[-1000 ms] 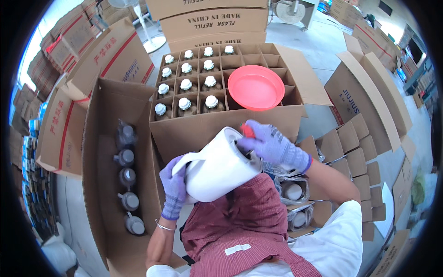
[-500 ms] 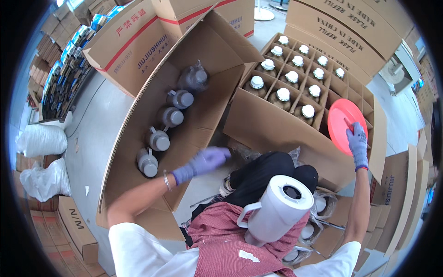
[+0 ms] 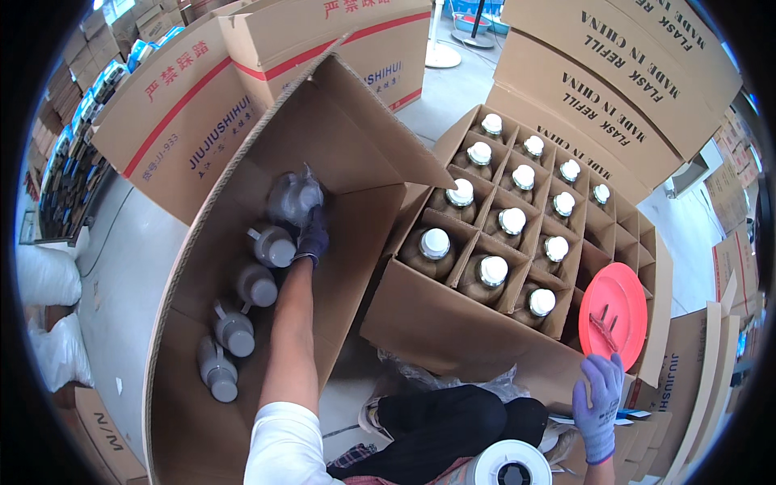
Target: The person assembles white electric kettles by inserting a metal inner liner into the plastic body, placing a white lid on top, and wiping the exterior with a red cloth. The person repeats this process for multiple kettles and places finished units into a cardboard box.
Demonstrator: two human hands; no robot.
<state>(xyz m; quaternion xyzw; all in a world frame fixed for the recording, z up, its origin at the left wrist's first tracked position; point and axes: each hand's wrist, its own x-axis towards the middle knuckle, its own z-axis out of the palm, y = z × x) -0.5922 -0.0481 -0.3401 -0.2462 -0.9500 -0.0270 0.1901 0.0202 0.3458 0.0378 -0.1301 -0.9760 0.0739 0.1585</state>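
Note:
Deep in the long open carton (image 3: 347, 153) on the left, my gloved left hand (image 3: 314, 236) closes on a grey vacuum jug (image 3: 288, 196) in clear plastic; its fingers are partly hidden. Several bare grey jugs (image 3: 275, 246) with handles stand in a row beside it. My gloved right hand (image 3: 598, 404) is open and holds nothing, just below a red plate (image 3: 594, 299) with small dark pieces and a reddish strip on it. That plate leans on the corner of a divided carton (image 3: 477, 327). A white jug (image 3: 485, 469) with a dark round opening rests upright at my lap.
Silver-necked flask refills (image 3: 491, 272) with white caps fill many cells of the divided carton; cells toward its right side hold none. Crumpled clear plastic (image 3: 485, 384) lies before it. Printed cartons (image 3: 178, 121) stand behind, and flattened cardboard (image 3: 687, 356) leans at the right.
My left hand has moved forward into the long carton, onto the plastic-wrapped jug. The right hand has drawn back from the red plate. The view has shifted forward, and the lap jug sits lower.

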